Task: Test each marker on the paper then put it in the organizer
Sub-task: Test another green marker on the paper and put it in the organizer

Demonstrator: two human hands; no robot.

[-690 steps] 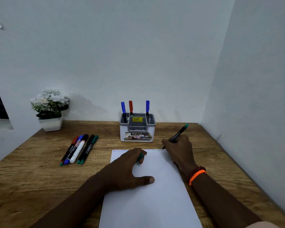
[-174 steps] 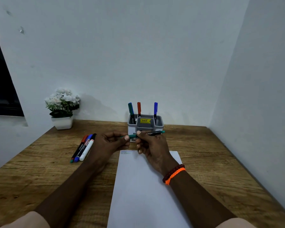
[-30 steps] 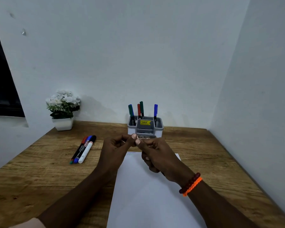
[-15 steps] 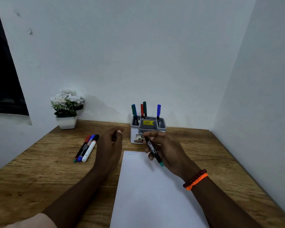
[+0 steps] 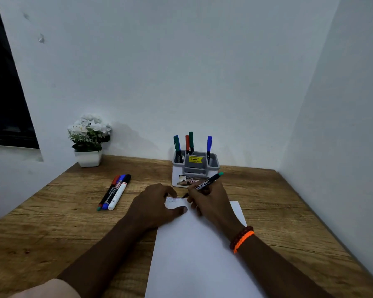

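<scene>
1. At the top edge of the paper [image 5: 194, 254], the right hand [image 5: 209, 201] pinches a black-barrelled marker [image 5: 205, 183] in a writing hold, tip down at the sheet, green end tilted up toward the organizer [image 5: 195, 168].
2. The left hand [image 5: 154, 208] rests on the sheet's upper left corner with its thumb stretched along the paper; its fingers curl, and whether they hide a cap I cannot tell.
3. Faint zigzag lines [image 5: 174, 201] already mark the top of the paper.
4. Four slim markers stand upright in the grey and white plastic organizer, so those look done.
5. Three thicker markers [image 5: 114, 192] lie side by side on the grained wooden table [image 5: 52, 222], well to the left, apparently still to be tested.
6. The paper is smooth, flat and mostly blank.
</scene>
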